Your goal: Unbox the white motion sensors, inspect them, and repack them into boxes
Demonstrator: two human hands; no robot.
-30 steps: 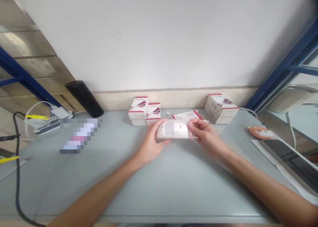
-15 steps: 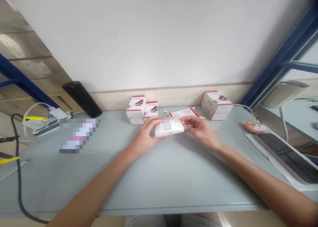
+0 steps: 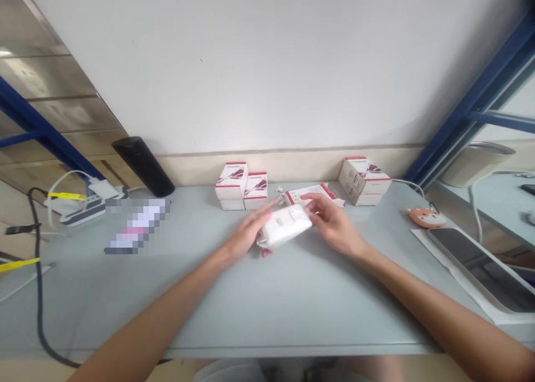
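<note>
Counter (image 3: 267,304) back edge carrying cartons (image 3: 231,190) | left fingers (image 3: 259,217) clasping, right fingers (image 3: 316,200) pinching white device (image 3: 286,225) | possibly slick surface risking drop

1 x L forearm (image 3: 167,315): bare, diag. from lower L edge up twd ctr. 1 x L hand (image 3: 246,234): cupped, holding pose, upper fingers reaching fwd, one fingertip (image 3: 266,253) visible underneath. 1 x R forearm (image 3: 422,298): bare, diag. from lower R. 1 x R hand (image 3: 332,223): approx. level w/ L, index fwd, others bent; pinch unclear, fingertips blurred.
</note>
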